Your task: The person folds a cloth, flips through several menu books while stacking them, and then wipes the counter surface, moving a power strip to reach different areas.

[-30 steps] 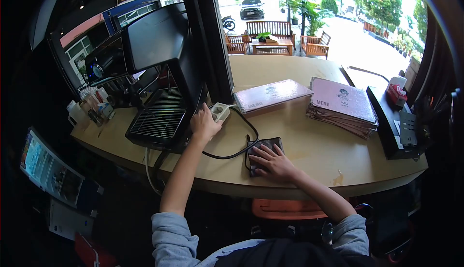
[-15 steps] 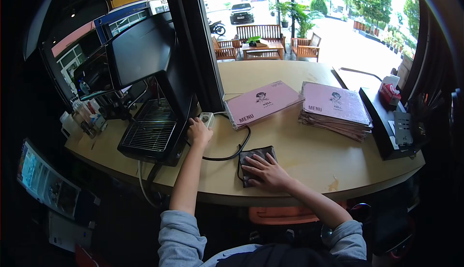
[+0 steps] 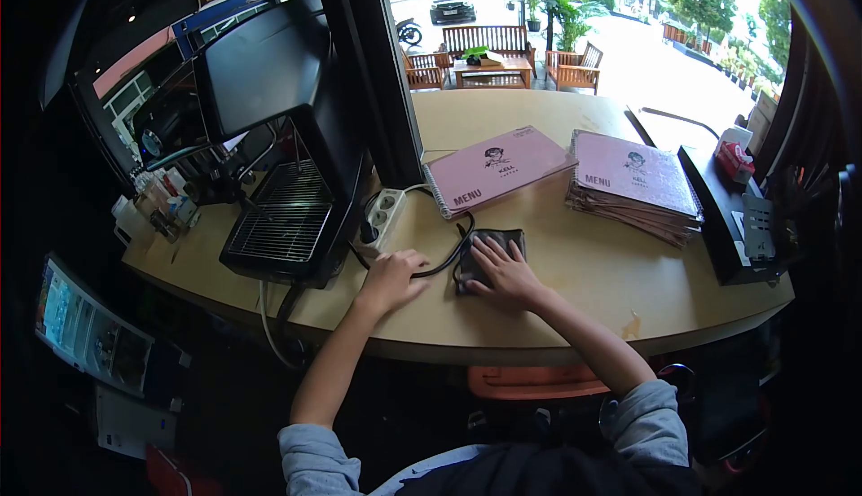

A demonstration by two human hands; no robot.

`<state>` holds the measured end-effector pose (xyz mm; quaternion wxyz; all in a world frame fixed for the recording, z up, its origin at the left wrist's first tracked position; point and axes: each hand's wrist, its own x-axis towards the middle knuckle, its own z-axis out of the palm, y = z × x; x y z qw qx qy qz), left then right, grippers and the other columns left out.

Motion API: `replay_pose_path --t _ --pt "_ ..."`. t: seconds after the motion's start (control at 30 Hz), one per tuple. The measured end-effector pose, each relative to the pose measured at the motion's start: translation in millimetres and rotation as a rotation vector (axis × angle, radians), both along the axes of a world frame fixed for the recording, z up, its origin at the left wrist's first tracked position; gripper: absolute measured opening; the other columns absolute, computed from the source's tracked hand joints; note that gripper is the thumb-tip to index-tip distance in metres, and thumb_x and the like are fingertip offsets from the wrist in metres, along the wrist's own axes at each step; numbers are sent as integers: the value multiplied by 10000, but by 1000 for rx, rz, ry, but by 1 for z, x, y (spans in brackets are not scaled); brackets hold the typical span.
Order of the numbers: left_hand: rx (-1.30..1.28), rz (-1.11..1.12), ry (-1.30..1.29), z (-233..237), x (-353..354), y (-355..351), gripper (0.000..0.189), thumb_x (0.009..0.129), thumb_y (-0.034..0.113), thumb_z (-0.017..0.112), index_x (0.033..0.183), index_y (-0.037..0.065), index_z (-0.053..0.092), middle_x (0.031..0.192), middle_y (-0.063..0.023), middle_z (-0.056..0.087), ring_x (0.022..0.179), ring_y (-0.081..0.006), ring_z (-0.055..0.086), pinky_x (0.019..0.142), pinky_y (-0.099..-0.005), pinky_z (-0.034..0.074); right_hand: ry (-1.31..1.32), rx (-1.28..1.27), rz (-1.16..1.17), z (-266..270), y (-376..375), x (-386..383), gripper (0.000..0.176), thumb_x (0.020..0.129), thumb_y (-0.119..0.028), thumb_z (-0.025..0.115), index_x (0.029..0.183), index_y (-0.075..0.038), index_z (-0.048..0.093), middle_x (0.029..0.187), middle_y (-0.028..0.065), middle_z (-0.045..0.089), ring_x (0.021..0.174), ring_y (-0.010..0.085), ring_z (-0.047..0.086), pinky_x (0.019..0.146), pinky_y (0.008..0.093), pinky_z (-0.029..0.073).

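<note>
My right hand (image 3: 507, 272) lies flat, fingers spread, on a folded black cloth (image 3: 465, 282) on the wooden counter (image 3: 575, 298). To its left, my left hand (image 3: 392, 282) rests low on the counter with its fingers extended, just in front of a white power strip (image 3: 386, 213). A black plug stands in one socket of the strip. From beside my left fingertips a black cable (image 3: 444, 263) curves up along the left side of the cloth. Part of this cable is hidden by the left hand.
A black espresso machine (image 3: 287, 200) stands on the left beside a dark post (image 3: 377, 74). One pink menu (image 3: 503, 168) lies beyond the cable, with a stack of menus (image 3: 633, 177) to its right. A black box (image 3: 718, 218) sits at the right end.
My left hand has come off the power strip towards the near edge, and more of the strip shows. My right hand and the cloth have slid away from the near edge.
</note>
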<state>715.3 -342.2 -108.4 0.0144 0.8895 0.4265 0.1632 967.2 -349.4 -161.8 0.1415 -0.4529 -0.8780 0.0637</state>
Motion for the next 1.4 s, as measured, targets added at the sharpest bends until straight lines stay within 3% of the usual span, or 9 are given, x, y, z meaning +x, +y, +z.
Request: replay_pose_path --t 0.1,0.2,0.4,0.47,0.73,0.93,1.03,1.2,1.4 --pt "-37 135 -323 -6 -8 13 171 812 90 578 931 -11 647 792 -146 669 719 -319 652 658 -370 518 17 71 -68 -1 -5 -29 634 917 -470 380 1388 -51 316 1478 147 244 1367 354 200 1069 591 139" --pt "-90 92 -640 6 -12 32 201 809 38 563 987 -6 643 834 -170 667 735 -292 660 651 -344 515 43 126 183 -9 -29 -66 533 911 -456 405 1349 -151 413 1458 131 294 1358 353 231 1055 617 146" --pt "-72 165 -520 8 -4 23 197 857 56 573 1034 -1 641 805 -135 676 699 -174 662 649 -271 514 95 99 345 0 -1 -103 431 910 -393 440 1272 -171 514 1419 75 378 1327 313 316 1053 578 206" --pt "-57 178 -638 1 -5 21 207 834 42 552 1012 -8 644 840 -171 669 729 -245 670 649 -303 507 86 147 277 -9 24 -80 416 906 -388 453 1254 -173 528 1413 62 389 1324 298 323 1045 567 226" --pt "-73 221 -687 -9 2 13 208 843 41 535 1015 7 647 924 -148 678 872 -218 662 782 -296 493 192 61 -343 -5 13 172 359 935 -327 421 1214 -153 563 1421 79 383 1346 302 283 1093 531 164" --pt "-169 235 -537 -26 20 -6 284 752 -17 544 1009 41 650 948 -115 665 910 -251 640 876 -342 456 248 71 -798 -8 -41 162 346 911 -321 457 1206 -181 571 1400 80 412 1331 312 304 1079 558 159" --pt "-61 290 -304 -18 48 -27 513 731 77 591 1235 122 509 1137 -85 564 1129 -261 492 1055 -457 225 160 166 -384 -7 -43 89 364 863 -339 511 1203 -221 565 1377 79 434 1269 302 377 1057 564 191" --pt "89 250 -364 -10 104 -49 576 748 113 624 1290 92 428 1261 -112 458 1202 -288 413 1044 -442 256 175 49 148 -3 -57 50 406 897 -415 480 1252 -224 529 1420 66 380 1335 307 302 1077 530 197" --pt "40 139 -555 -21 134 -84 491 768 83 619 1237 58 474 1240 -131 474 1191 -310 428 1029 -417 311 131 100 -375 7 -76 238 362 877 -327 540 1230 -248 548 1398 72 401 1318 289 319 1089 477 194"
